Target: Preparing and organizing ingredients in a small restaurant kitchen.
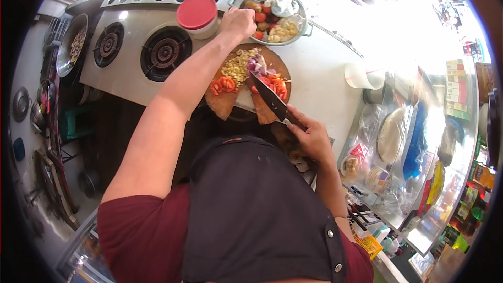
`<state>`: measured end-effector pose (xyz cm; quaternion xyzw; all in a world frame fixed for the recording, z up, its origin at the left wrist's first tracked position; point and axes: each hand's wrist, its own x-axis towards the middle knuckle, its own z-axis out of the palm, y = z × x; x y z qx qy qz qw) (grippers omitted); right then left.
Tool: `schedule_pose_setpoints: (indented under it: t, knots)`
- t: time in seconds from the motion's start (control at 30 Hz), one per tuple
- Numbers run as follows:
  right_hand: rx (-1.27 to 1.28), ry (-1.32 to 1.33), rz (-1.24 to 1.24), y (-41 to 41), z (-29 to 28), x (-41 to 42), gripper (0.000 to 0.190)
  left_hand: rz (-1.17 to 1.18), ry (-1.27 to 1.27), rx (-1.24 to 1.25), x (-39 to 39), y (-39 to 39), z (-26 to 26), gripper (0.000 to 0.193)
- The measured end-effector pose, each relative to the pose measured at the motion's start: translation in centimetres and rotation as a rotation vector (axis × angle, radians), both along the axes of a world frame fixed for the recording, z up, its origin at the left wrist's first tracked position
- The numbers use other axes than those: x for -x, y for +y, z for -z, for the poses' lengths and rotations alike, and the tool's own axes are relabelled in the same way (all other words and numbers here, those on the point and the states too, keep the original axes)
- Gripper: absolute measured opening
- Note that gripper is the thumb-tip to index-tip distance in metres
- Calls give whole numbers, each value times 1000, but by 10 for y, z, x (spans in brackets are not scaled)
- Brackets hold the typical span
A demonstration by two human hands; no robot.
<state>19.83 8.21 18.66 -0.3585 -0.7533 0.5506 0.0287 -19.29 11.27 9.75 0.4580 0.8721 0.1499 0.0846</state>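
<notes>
My right hand (312, 135) grips the handle of a kitchen knife (270, 96), its dark blade lying over the right part of a cracked round wooden chopping board (220, 105). Sliced tomatoes (279, 86) lie on the board beside the blade, with cut red onion (257, 65) above them. Chopped garlic (235, 67) and more tomato slices (227, 83) are at the left. My left hand (239, 23) reaches to the left rim of a metal colander (304, 33) holding tomatoes (259, 17) and a plastic bag of peeled garlic (283, 30); its fingertips are partly hidden, so its grip is unclear.
A tub with a red lid (197, 12) stands left of my left hand, near a gas burner (165, 53). Farther left are another burner (109, 44) and a wide pan (72, 47). A white container (363, 75) stands at the right, beside a glass case holding bags.
</notes>
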Motion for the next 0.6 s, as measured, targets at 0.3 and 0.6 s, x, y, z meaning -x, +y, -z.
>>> schedule_pose_setpoints:
  t: [0.3, 0.6]
  knots:
    - [276, 6, 68, 32, 3, -49, 51, -60, 76, 428, -30, 63, 23, 53]
    - [331, 25, 218, 58, 12, -48, 55, -251, -906, -568, -71, -100, 4, 35]
